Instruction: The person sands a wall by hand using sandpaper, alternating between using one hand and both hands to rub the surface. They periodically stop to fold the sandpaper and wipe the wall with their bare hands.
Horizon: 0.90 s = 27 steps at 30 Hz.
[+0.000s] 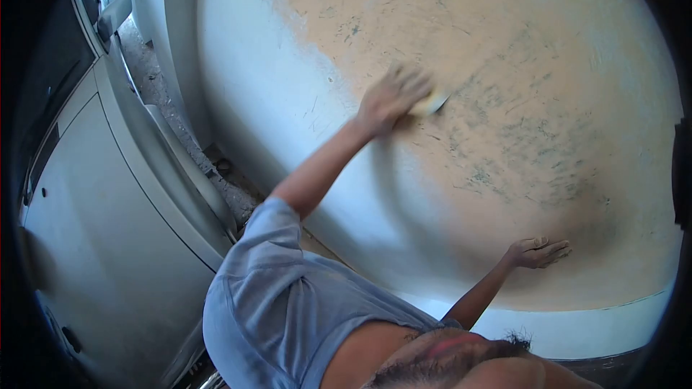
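My left hand (pixel 393 101) is pressed against a broad pale panel (pixel 288 101), its fingers bent over a small yellow-and-white sanding pad (pixel 431 104). Motion blurs the hand, and its fingers hide part of the pad. Around it the panel carries a large tan patch (pixel 404 21) with dark scuffs and scratches. Lower right, my right hand (pixel 537 252) is held near the panel's lower part, fingers stretched out and lying close together. Pale dust coats that hand, and nothing shows in it.
A light-coloured car (pixel 108 209) with a side mirror (pixel 114 14) stands close on the left. Between car and panel runs a narrow strip of rough ground (pixel 155 86) with debris. My grey-blue shirt (pixel 267 302) and bearded chin fill the bottom.
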Available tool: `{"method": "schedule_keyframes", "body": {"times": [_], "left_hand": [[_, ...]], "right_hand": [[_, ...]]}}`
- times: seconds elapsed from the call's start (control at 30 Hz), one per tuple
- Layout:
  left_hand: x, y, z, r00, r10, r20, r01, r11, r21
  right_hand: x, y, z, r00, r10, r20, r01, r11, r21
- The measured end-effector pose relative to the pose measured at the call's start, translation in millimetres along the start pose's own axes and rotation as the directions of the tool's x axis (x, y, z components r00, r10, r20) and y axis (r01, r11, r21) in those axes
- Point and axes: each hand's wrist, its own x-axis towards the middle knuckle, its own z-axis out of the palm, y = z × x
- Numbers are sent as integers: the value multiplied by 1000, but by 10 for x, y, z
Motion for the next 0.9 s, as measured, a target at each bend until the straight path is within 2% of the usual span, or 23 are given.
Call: {"method": "schedule_keyframes", "body": {"times": [0.03, 0.07, 0.1, 0.2, 0.27, 0.3, 0.33, 0.37, 0.43, 0.47, 0.5, 0.53, 0.57, 0.6, 0.63, 0.67, 0.7, 0.77, 0.8, 0.83, 0.87, 0.9], "left_hand": [[625, -49, -49, 1000, -1, -18, 1, 999, 43], [1207, -118, -91, 982, 75, -174, -64, 995, 71], [1626, -217, -123, 977, 95, -191, -91, 995, 28], [1818, -305, -178, 975, 114, -190, -122, 992, -34], [982, -236, -128, 986, 97, -136, -85, 992, 91], [364, -228, -133, 991, 28, 128, -55, 977, 208], [-439, -216, -32, 960, -105, 258, 43, 971, 237], [-1003, -19, -5, 993, -108, -54, 111, 993, 50], [-900, 196, -140, 977, -201, -69, 204, 978, 39], [-594, 54, -103, 988, -109, -110, 115, 992, 43], [-130, -105, -69, 996, -52, -71, 60, 990, 127], [522, -206, -146, 992, 18, -123, 1, 989, 149], [1143, -175, -221, 982, 1, -188, 27, 989, 147], [1558, -311, -209, 989, -17, -150, 36, 991, 126], [1965, -442, -275, 998, -34, 50, 33, 999, 26], [2180, -538, -273, 959, 208, -194, -193, 977, 91], [2009, -524, -271, 962, 197, -188, -185, 979, 82], [1273, -533, -323, 985, 158, -67, -157, 987, 26], [715, -597, -324, 989, 144, -18, -142, 986, 86], [99, -506, -375, 963, -14, 269, -68, 954, 292], [-712, -455, -254, 993, -109, 50, 103, 988, 112], [-1078, -185, -271, 970, -240, 37, 235, 967, 97]], "right_hand": [[13, 18, 7, 1000, -1, -3, 1, 1000, -6], [5, 46, -2, 1000, -18, -10, 18, 1000, -9], [-11, 55, 19, 999, -34, -16, 34, 999, -4], [-9, 71, 36, 998, -64, -29, 64, 998, 18], [14, 16, 1, 999, -50, -22, 51, 998, 33], [17, -12, 7, 999, -42, -35, 43, 998, 52], [-10, 3, 3, 999, -35, -36, 37, 998, 54], [-23, 43, 6, 999, -29, -34, 31, 998, 53], [-31, -8, 28, 999, -23, -38, 26, 997, 71], [-16, -31, -3, 999, -15, -28, 17, 998, 57], [0, -54, -6, 1000, -6, -20, 7, 999, 42], [0, -49, 30, 1000, -7, -19, 8, 999, 44], [-15, 11, 43, 999, -28, -25, 29, 999, 45], [-30, 57, 27, 998, -52, -26, 53, 997, 48], [-36, 38, 36, 998, -53, -16, 54, 997, 51], [-32, 10, 51, 998, -61, -35, 63, 995, 73], [-18, 24, 33, 996, -74, -51, 78, 993, 87], [-19, -2, 16, 997, -59, -41, 62, 995, 73], [-14, -8, 14, 998, -45, -41, 48, 996, 70], [-28, 12, -2, 998, -38, -47, 41, 997, 62], [-36, 30, 4, 997, -50, -52, 53, 997, 55], [-27, 15, 34, 996, -64, -60, 67, 996, 54]]}}
